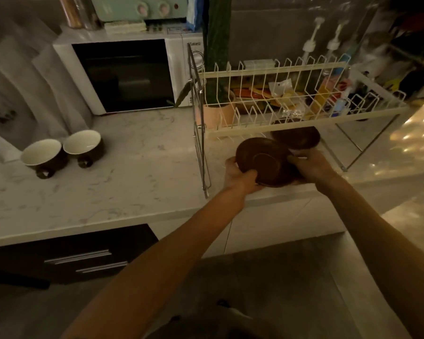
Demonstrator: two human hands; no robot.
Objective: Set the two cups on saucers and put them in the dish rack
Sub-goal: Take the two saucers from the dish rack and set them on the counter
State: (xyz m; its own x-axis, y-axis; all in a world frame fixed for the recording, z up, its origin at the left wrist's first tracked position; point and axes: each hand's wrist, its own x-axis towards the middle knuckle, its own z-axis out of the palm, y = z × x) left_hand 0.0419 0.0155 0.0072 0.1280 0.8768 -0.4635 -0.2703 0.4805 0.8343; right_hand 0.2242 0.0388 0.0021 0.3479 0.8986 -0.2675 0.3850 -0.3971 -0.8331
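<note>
Saucers first: we hold one round dark brown saucer (261, 161) in both hands, left hand (238, 173) and right hand (309, 165), fingers clasping its rim; next, carry it to the brown cups (61, 154) on the worktop (132, 167)

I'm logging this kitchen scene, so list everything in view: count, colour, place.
cups: two, dark outside, cream inside, counter left, side by side
saucers: two, brown; one held in front of the rack, one under the rack
dish rack: one, cream wire, counter right
microwave: one, white, dark door, back of counter
small oven: one, pale green, on the microwave
pump bottles: two, white, behind the rack
counter: one, white marble
drawers: dark, metal handles, below the counter
left hand: grips the held saucer's left edge
right hand: grips its right edge
</note>
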